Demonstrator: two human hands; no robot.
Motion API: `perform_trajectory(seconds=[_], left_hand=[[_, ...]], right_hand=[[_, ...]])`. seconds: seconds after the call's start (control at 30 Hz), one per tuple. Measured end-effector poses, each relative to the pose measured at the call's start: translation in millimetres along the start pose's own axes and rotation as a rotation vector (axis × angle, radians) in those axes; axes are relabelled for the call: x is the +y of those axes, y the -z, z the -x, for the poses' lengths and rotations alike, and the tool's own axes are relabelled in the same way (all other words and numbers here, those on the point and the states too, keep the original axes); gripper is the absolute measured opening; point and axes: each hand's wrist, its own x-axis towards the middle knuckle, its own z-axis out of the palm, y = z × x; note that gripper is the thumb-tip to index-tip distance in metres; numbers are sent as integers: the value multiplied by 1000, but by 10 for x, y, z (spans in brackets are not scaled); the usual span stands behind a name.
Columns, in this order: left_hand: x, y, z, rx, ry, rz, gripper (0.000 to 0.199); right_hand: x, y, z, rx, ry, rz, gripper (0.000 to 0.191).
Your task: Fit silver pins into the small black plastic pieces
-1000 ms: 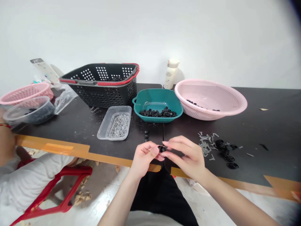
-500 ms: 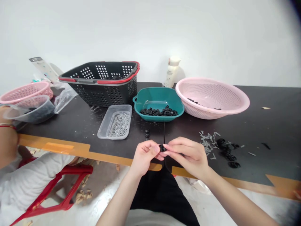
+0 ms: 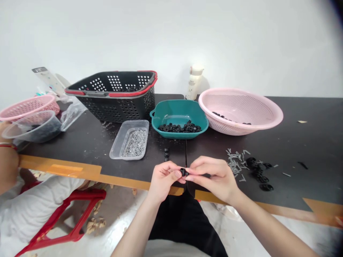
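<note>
Between my two hands, just over the table's front edge, is a small round black plastic part [image 3: 183, 172]. My left hand [image 3: 165, 180] pinches it between thumb and fingers from the left. The fingertips of my right hand [image 3: 214, 176] close on its other side. A few more black parts [image 3: 166, 154] stand in a short row on the table beyond my left hand. To the right of my right hand lie loose metal pins [image 3: 236, 163] and a pile of black round parts [image 3: 258, 171].
A clear tray of metal pins [image 3: 115, 151], a teal basin [image 3: 171, 107] with black parts, a black basket [image 3: 115, 107] and a pink colander [image 3: 276, 114] stand behind. A white bottle [image 3: 194, 82] is near the wall. At left, another person's arm [image 3: 8, 157] reaches a clear bowl [image 3: 50, 134].
The black part has turned a little between my fingertips and shows a different side. Both hands stay nearly in place, and the view has shifted slightly.
</note>
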Motion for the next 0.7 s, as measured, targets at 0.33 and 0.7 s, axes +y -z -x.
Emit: perform_trajectory(seconds=[0.33, 0.7], left_hand=[[12, -13, 14, -2, 58, -5, 37], [20, -20, 17, -38, 39, 42, 28]], right_hand=[[8, 66, 8, 4, 117, 187, 16], [-78, 16, -32, 93, 331, 368, 18]])
